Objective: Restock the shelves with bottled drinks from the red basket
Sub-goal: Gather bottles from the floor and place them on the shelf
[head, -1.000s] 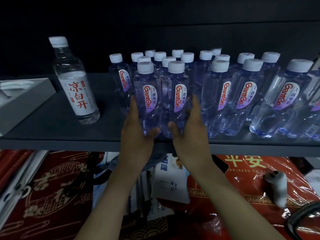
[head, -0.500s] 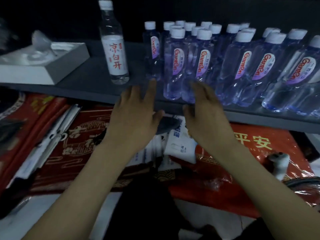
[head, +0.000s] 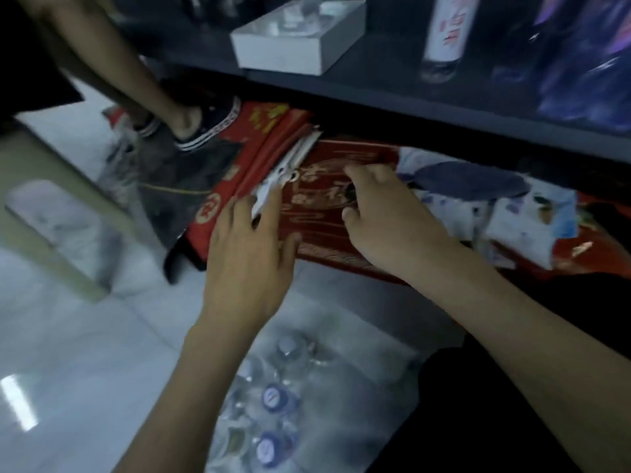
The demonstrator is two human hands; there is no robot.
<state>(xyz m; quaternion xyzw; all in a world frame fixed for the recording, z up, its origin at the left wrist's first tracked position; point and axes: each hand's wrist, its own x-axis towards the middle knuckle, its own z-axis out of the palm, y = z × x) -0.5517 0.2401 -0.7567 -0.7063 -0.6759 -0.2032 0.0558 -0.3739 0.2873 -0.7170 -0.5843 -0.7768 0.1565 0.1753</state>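
Left hand with fingers spread, right hand loosely curled, both empty before red packages under a dark shelf, blue-capped bottles on the pale floor below, white box and labelled bottle on the shelf.

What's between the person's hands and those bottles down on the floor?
Nothing visible. The left hand and right hand hang empty above the bottles, open air between. A clear wrap may cover them; too blurred to tell.
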